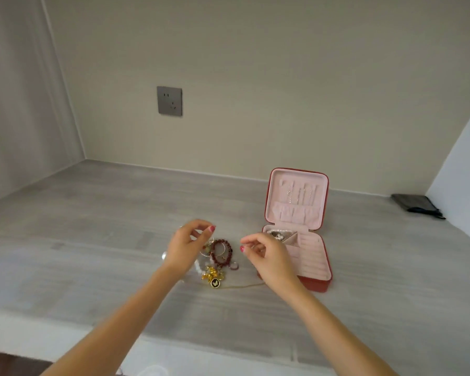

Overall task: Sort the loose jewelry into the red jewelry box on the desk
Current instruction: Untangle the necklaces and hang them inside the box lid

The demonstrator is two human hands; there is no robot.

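The red jewelry box (318, 284) lies open on the desk, its pink lid upright with thin chains hanging inside. A pearl piece (276, 234) sits in its back-left compartment. Left of the box is a loose pile: a dark red bead bracelet (223, 251), gold charms (210, 274), a black butterfly pendant (215, 282) with a thin gold chain (244, 285) running right, and a small ring (234, 266). My left hand (186, 248) hovers over the pile with thumb and forefinger drawn together. My right hand (267, 257) does the same beside the box. Anything pinched is too fine to see.
The grey desk (92, 240) ends at a wall at the back with a grey socket (169, 101). A dark pouch (415, 203) lies at the far right by a white side panel. A pearl-like bead (164, 255) peeks out left of my left wrist.
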